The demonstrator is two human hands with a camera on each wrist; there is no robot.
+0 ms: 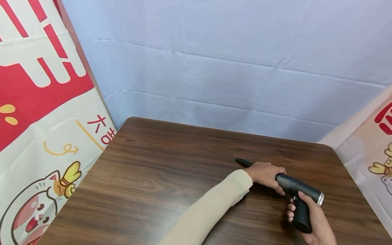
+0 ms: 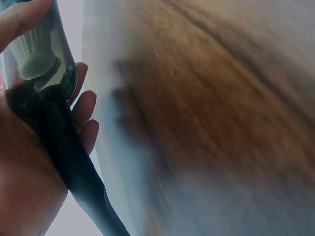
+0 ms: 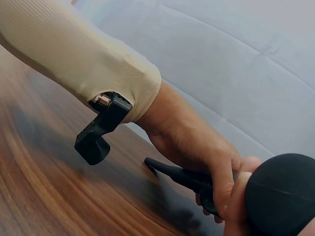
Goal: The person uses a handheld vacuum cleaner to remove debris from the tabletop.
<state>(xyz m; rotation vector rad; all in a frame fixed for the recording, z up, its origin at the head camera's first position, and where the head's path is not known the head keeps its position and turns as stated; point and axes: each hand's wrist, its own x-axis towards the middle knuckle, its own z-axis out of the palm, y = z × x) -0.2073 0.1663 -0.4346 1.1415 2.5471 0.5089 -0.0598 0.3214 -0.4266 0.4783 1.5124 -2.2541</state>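
A black handheld vacuum [image 1: 298,186] with a silver ring at its rear end is held over the right part of the table by both hands. My right hand [image 1: 316,217] grips its handle, whose round black end [image 3: 280,194] looms large in the right wrist view. My left hand [image 1: 265,174] holds the front part, palm down, fingers round the clear dust cup [image 2: 66,44]. A pale pleated filter [image 2: 38,64] shows inside that cup. From under the left hand a slim black nozzle [image 2: 74,152] sticks out, pointing to the far left in the head view.
Under the hands is a dark wooden table [image 1: 137,177] with rounded corners. A pale cloth [image 1: 196,68] hangs behind it, and printed sheets [image 1: 46,136] stand at the sides. A small black camera mount [image 3: 103,128] is strapped below the cream left sleeve [image 1: 211,204].
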